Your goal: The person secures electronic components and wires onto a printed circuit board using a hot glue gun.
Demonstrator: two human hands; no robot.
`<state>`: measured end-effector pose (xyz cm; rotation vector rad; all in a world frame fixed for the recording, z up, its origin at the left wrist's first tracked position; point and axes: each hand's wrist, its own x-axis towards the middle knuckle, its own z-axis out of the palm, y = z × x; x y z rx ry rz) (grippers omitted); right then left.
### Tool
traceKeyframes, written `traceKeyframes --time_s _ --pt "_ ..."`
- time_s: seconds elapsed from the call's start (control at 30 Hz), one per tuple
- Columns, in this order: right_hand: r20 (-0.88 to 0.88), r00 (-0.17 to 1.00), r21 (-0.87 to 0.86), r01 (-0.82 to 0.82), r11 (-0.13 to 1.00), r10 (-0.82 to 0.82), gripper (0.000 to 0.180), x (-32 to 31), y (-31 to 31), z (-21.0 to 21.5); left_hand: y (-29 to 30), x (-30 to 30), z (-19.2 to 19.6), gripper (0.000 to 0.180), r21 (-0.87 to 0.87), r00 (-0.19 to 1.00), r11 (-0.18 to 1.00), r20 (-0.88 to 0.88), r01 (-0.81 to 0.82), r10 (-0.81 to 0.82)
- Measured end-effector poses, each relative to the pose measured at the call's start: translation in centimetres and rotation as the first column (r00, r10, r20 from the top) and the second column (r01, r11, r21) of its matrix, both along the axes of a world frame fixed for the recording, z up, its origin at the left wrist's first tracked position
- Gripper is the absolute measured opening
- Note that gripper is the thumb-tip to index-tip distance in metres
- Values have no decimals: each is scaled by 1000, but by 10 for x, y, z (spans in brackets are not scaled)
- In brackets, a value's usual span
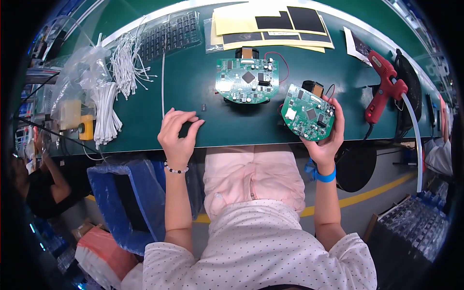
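Note:
My right hand grips a green circuit board by its right and lower edges, tilted above the bench front. A dark part with a copper-coloured face and thin wires juts from its far edge. Just left of it, a second green circuit board rests on the bench on a dark base, a red wire looping off its right side. My left hand hovers over the front edge, thumb and fingers curved and apart, holding nothing. Close to its fingertips lies a small dark flat piece.
On the green bench are white cable bundles, a clear tray of small dark parts and yellow sheets with black pads. A red glue gun with a white glue stick stands at right. Below left is a blue bin.

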<state>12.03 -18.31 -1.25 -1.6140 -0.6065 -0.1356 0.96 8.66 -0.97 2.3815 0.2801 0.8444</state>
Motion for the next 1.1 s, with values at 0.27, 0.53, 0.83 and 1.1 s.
traceKeyframes --time_s 0.27,0.53,0.83,1.1 --pt "59 998 -12 16 1000 -16 86 1 5 -5 1 -15 -5 14 183 992 979 71 86 -101" --pt "95 995 -17 25 1000 -24 88 0 7 -4 2 -24 3 20 142 993 983 -7 117 -117" --pt "36 999 18 -4 1000 4 88 0 2 -2 -9 -16 15 13 39 978 999 -210 -3 11" --pt "-72 993 54 -92 994 96 85 3 -6 3 -28 -25 24 8 -438 959 898 -230 51 -166"
